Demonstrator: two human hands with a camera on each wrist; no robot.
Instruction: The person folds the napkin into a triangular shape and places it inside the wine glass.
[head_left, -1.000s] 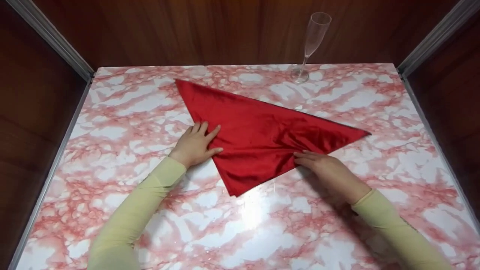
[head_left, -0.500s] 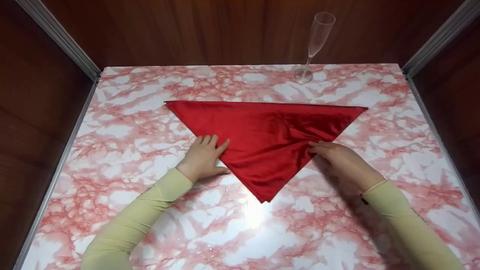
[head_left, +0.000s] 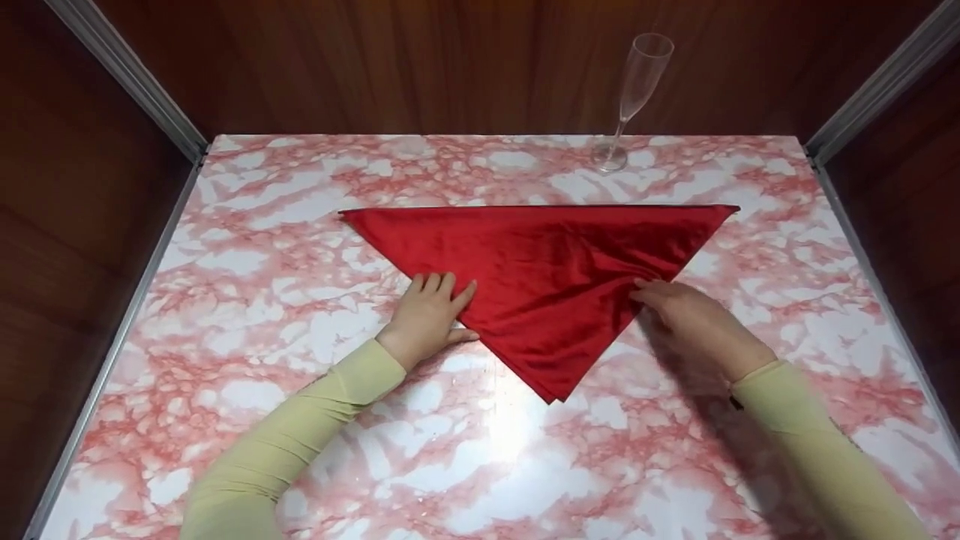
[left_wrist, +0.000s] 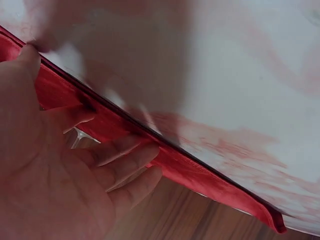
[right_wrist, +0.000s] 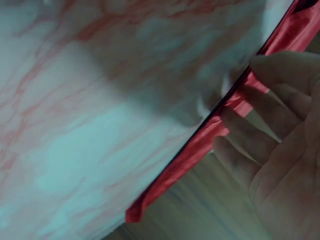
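A red satin cloth napkin [head_left: 525, 255] lies folded into a triangle, its long edge at the far side and its point toward me. Wrinkles fan out from its right slanted edge. My left hand [head_left: 426, 315] rests on the left slanted edge, fingers spread and thumb apart. In the left wrist view the same hand [left_wrist: 75, 165] shows relaxed fingers along the napkin's edge. At the right slanted edge, my right hand [head_left: 694, 319] touches the fabric with its fingertips. The right wrist view shows its fingers [right_wrist: 245, 127] extended, not curled round the napkin.
A clear champagne flute [head_left: 643, 75] stands near the back edge of the red-and-white marbled table [head_left: 360, 465]. Brown wood panels [head_left: 480, 67] with metal corner strips [head_left: 127, 82] enclose the back and both sides.
The napkin has turned so that its long edge, slanted before, runs nearly level, and its near point has swung right. Both hands have shifted right along with it, still at its edges.
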